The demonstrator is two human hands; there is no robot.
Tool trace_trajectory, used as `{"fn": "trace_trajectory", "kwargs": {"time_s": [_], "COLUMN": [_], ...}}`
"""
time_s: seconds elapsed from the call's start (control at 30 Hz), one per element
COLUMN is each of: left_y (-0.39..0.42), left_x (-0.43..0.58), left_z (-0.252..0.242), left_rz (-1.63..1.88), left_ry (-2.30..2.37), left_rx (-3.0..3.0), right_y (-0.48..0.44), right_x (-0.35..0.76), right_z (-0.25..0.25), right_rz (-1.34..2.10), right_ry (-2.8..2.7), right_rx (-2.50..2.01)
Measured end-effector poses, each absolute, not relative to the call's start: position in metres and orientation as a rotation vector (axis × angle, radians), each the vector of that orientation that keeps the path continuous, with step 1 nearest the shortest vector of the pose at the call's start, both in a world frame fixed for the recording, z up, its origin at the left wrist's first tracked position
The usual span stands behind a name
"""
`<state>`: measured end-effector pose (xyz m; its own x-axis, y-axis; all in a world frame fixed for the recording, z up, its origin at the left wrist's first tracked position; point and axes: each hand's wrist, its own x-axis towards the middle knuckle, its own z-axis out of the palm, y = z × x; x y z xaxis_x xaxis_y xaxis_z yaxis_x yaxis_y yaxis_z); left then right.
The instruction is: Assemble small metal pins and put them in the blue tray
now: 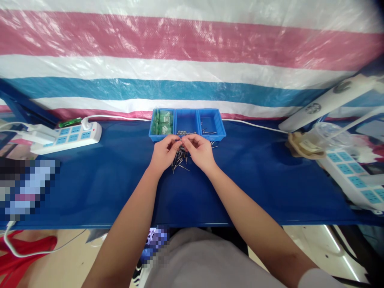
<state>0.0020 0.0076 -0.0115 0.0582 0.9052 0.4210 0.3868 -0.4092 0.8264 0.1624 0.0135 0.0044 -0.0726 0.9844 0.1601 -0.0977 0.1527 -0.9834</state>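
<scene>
My left hand (165, 151) and my right hand (200, 150) meet over the table, thumbs and forefingers pinched close together. Whatever lies between the fingertips is too small to make out. Below them a loose pile of thin metal pins (179, 159), rivet-like in shape, is partly covered by my hands. Just beyond stands a blue three-part bin (222, 127). Its left compartment holds green packets (164, 122). Small round metal pieces (186, 133) lie at the near side of the middle one. A few thin metal pins (206, 131) rest in the right one.
On the left are a white power strip (78, 138) with plugs and a blurred-out device (31, 188). To the right stand a plastic cup (315, 138), another power strip (354, 172) and a white tube (324, 102). A striped sheet (192, 72) hangs behind the blue table (255, 172).
</scene>
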Motion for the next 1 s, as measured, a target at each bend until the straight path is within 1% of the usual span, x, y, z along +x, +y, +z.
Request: {"fn": "trace_trajectory", "kwargs": {"time_s": [0.3, 0.63, 1.0], "left_y": [0.0065, 0.0076, 0.0074], "left_x": [0.0044, 0.0032, 0.0027], "left_z": [-0.0089, -0.0107, -0.0112], "left_rz": [1.399, 1.326, 1.362], "left_ry": [1.243, 1.28, 1.28], "left_rx": [1.85, 1.798, 1.832], "right_y": [0.0151, 0.0139, 0.016], "right_x": [0.1629, 0.1616, 0.1634], "right_z": [0.0042, 0.0044, 0.0], "right_rz": [1.196, 1.197, 1.214], "right_ry": [-1.216, -1.227, -1.204], "right_rx": [-1.019, -0.999, -1.023]}}
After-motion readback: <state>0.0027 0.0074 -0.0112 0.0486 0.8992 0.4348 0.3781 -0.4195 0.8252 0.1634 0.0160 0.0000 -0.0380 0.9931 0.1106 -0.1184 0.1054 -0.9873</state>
